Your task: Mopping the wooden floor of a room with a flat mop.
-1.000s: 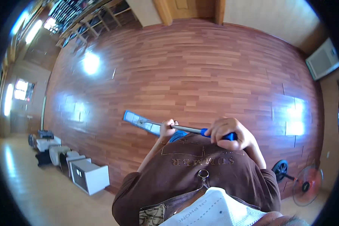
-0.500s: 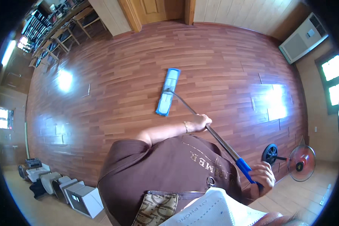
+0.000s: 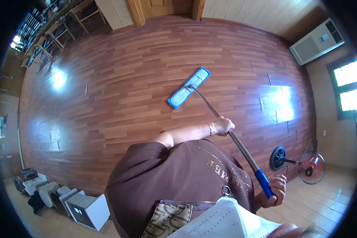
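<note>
A flat mop (image 3: 182, 95) with a pale blue, fringed head lies slantwise on the wooden floor, its far end turned to the right. From the head's middle a metal pole runs toward me, ending in a blue grip (image 3: 264, 183). My left hand (image 3: 224, 125), a bracelet at its wrist, is closed around the pole partway up. Beside my chest at the right, my right hand (image 3: 277, 190) holds the end of the blue grip, with its thumb near the tip.
A standing fan (image 3: 310, 168) with a round black base is at the right. An air conditioner (image 3: 317, 41) stands at the far right wall. Wooden chairs (image 3: 59, 33) line a desk at far left; a white cabinet-like box (image 3: 89, 210) sits near left.
The mop head has swung clockwise and shifted right, its far end moving most. My left hand has gone right with the pole. My right hand stays on the grip.
</note>
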The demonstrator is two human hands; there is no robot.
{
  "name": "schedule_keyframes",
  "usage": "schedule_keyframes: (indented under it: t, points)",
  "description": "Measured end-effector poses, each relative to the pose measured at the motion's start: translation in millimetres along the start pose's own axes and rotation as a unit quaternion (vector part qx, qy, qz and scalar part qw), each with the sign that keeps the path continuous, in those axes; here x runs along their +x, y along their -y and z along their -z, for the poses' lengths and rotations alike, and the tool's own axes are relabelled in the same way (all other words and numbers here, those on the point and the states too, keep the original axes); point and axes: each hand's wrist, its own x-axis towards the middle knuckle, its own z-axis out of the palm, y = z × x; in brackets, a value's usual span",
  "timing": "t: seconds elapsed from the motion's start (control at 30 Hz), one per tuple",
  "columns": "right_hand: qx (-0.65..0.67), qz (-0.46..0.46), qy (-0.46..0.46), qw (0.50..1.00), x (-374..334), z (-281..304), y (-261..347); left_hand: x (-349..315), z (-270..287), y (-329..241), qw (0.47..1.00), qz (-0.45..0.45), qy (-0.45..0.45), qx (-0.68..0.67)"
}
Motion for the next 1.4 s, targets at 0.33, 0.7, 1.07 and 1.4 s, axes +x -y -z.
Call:
schedule_keyframes:
  t: [0.33,0.7,1.07,1.4]
  points:
    - [0.275,0.028,0.209,0.938,12,-135,-23,-97,50,145,0.975,0.046,-0.218,-0.021]
    - [0.468,-0.007,0.462,0.753,1,-288,12,-302,78,229,0.903,0.317,-0.29,0.02]
    - [0.557,0.006,0.589,0.585,-31,-375,74,-497,23,211,0.8,0.435,-0.413,0.024]
    - [0.628,-0.042,0.64,0.442,-42,-391,92,-571,-76,123,0.707,0.516,-0.478,0.077]
